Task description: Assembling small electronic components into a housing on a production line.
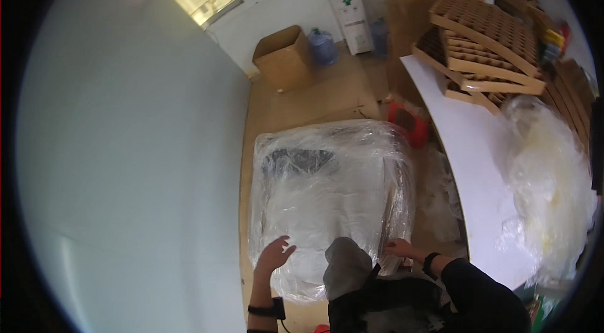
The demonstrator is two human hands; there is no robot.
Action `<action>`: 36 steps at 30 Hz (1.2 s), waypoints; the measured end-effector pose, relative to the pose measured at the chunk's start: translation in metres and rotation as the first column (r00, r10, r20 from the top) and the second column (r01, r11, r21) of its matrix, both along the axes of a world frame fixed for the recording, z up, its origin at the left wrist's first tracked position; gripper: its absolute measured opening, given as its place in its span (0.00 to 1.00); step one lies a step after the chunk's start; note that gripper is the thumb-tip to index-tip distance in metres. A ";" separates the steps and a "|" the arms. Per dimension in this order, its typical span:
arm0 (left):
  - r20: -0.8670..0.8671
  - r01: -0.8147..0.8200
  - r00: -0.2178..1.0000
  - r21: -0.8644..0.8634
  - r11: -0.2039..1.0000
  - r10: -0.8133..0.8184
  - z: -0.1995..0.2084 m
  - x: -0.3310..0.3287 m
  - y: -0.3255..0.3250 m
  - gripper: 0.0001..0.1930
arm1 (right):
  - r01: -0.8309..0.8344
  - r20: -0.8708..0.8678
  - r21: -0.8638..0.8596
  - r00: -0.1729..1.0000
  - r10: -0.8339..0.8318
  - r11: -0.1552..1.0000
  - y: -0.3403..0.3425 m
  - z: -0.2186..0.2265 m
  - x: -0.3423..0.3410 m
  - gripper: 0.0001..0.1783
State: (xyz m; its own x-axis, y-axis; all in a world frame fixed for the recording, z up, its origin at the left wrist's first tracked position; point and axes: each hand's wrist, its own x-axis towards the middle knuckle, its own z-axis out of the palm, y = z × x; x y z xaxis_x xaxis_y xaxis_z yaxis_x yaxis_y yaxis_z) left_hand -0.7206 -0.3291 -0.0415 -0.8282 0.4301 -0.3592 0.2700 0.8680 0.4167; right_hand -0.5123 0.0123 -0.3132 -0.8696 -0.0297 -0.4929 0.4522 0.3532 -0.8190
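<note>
A large squarish bundle wrapped in clear plastic film (327, 201) sits low in front of me, with white material and a dark patch showing through the wrinkled film. Above its near left part is my left hand (275, 254), fingers apart and nothing in them. My right hand (398, 248) is at the bundle's near right edge, beside the loose, bunched film. Its fingers are too small and blurred to show whether they grip the film. Between the hands, a grey-clothed part of my body (347, 265) covers some of the bundle's near side.
A pale wall (138, 144) rises on the left. To the right, a white table (459, 125) bears stacked cardboard divider trays (487, 28) and crumpled plastic (544, 182). Farther off stand an open carton (283, 59), a blue water bottle (323, 48), a water dispenser (352, 22) and a red object (409, 122).
</note>
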 end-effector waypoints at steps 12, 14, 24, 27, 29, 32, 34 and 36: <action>0.414 -0.117 0.902 -0.039 0.992 0.123 -0.383 -0.195 -0.029 0.23 | 0.535 0.422 -0.381 0.826 -0.373 0.754 0.100 -0.220 -0.115 0.13; 0.332 -0.103 0.937 -0.028 0.994 0.106 -0.430 -0.224 -0.050 0.21 | 0.413 0.370 -0.107 0.861 -0.350 0.904 0.076 -0.205 -0.165 0.14; 0.628 -0.446 0.625 -0.199 0.872 0.463 -0.609 -0.337 0.003 0.33 | 0.465 0.404 0.042 0.802 -0.440 0.884 0.072 -0.311 -0.280 0.20; 0.834 -0.731 0.047 -0.347 0.588 0.550 -0.647 -0.340 0.046 0.31 | 0.511 0.412 0.019 0.779 -0.472 0.860 0.055 -0.347 -0.247 0.24; 0.942 -0.914 -0.169 -0.260 0.312 0.289 -0.680 -0.330 0.082 0.35 | 0.549 0.481 0.034 0.723 -0.495 0.835 0.051 -0.354 -0.218 0.23; 0.843 -0.651 0.537 0.392 0.650 0.029 -0.754 -0.371 -0.083 0.30 | 0.503 0.499 -0.277 0.803 -0.325 0.819 -0.016 -0.346 -0.301 0.23; 0.988 -0.947 0.154 0.141 0.288 0.023 -0.789 -0.339 0.014 0.29 | 0.419 0.498 -0.085 0.804 -0.326 0.904 0.009 -0.357 -0.266 0.21; 0.984 -0.979 -0.174 -0.178 -0.100 -0.041 -0.767 -0.378 0.082 0.27 | 0.480 0.547 -0.068 0.751 -0.370 0.875 0.017 -0.367 -0.257 0.21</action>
State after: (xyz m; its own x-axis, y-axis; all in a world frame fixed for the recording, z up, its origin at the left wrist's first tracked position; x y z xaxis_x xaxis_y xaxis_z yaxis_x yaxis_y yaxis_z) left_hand -1.0983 -0.2466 -0.8087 -0.3145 0.3483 -0.8831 -0.8529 -0.5120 0.1018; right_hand -0.7694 0.0292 -0.6804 -0.4438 0.1414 -0.8849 0.8805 -0.1150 -0.4600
